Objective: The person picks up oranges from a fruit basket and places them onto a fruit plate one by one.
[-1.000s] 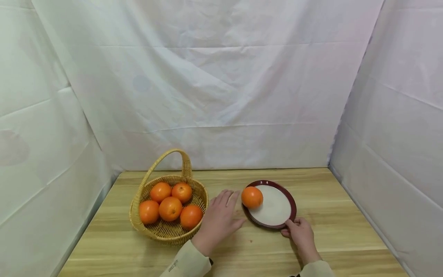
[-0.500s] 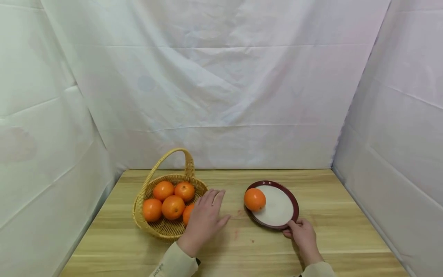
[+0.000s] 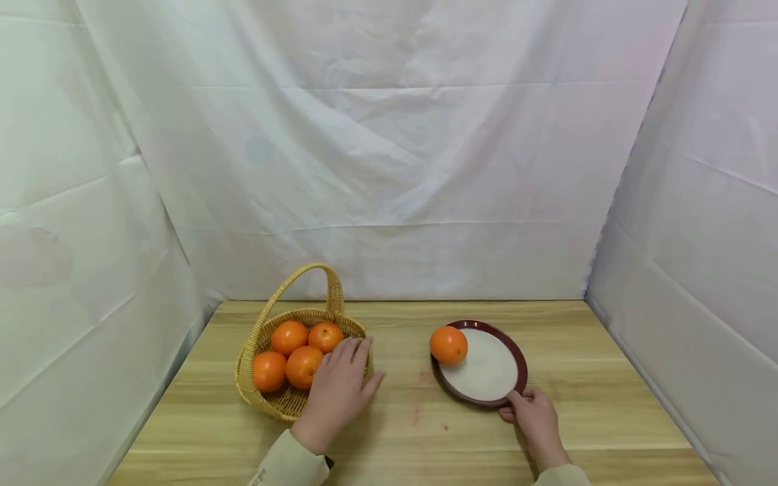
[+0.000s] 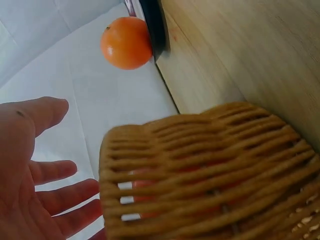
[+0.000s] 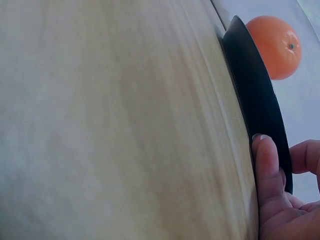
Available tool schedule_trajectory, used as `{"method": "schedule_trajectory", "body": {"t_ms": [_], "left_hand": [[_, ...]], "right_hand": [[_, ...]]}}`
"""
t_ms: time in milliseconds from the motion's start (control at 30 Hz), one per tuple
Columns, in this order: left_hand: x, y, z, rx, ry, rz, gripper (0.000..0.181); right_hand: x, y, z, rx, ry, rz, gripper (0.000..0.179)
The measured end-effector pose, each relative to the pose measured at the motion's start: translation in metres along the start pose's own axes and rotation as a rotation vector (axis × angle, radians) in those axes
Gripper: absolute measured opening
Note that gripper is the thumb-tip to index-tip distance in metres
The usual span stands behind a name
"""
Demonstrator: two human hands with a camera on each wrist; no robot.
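My left hand (image 3: 337, 391) reaches over the right side of a wicker basket (image 3: 261, 405), fingers extended and thumb spread apart. In the left wrist view its fingers (image 4: 67, 197) show beyond the woven basket wall (image 4: 210, 170), slightly bent with a gap to the thumb. Several oranges (image 3: 289, 337) lie in the basket; the one at its right is hidden beneath this hand. At the right, my right hand (image 3: 535, 422) pinches the near rim of a plate (image 3: 521, 368) with a dark red edge and white middle. One orange (image 3: 448, 345) sits at that plate's left side.
The basket's tall arched handle (image 3: 333, 290) rises over its left and back. Bare wooden tabletop (image 3: 401, 405) lies between basket and plate. White cloth (image 3: 389, 169) hangs behind the table and along both sides.
My left hand has moved left from beside the plate to over the basket, covering its right-hand orange. My right hand keeps its pinch on the plate rim. The view has shifted slightly.
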State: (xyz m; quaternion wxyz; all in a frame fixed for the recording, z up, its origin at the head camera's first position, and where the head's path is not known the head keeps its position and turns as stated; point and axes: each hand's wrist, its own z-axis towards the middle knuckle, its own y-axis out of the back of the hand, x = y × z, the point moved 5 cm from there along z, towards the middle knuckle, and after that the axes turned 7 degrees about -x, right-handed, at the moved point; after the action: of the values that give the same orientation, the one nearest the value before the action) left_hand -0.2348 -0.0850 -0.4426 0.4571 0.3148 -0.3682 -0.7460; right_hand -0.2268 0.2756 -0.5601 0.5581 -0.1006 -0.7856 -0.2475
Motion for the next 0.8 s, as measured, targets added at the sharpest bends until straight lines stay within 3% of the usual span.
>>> {"method": "schedule_trajectory", "body": {"t_ms": [233, 333, 467, 800], "left_hand": [[0.008, 0.006, -0.002, -0.045, -0.011, 0.044, 0.041], [0.012, 0.008, -0.004, -0.048, -0.050, 0.093, 0.045], [0.016, 0.008, -0.006, -0.015, -0.077, 0.116, 0.048], [0.024, 0.006, -0.009, 0.085, -0.074, 0.086, 0.063]], "right_hand": [[-0.001, 0.001, 0.001, 0.002, 0.003, 0.004, 0.027], [-0.001, 0.001, 0.001, 0.006, 0.003, 0.009, 0.027], [-0.001, 0.001, 0.001, 0.004, 0.001, 0.012, 0.028], [-0.002, 0.001, 0.001, -0.006, -0.010, -0.017, 0.030]]}}
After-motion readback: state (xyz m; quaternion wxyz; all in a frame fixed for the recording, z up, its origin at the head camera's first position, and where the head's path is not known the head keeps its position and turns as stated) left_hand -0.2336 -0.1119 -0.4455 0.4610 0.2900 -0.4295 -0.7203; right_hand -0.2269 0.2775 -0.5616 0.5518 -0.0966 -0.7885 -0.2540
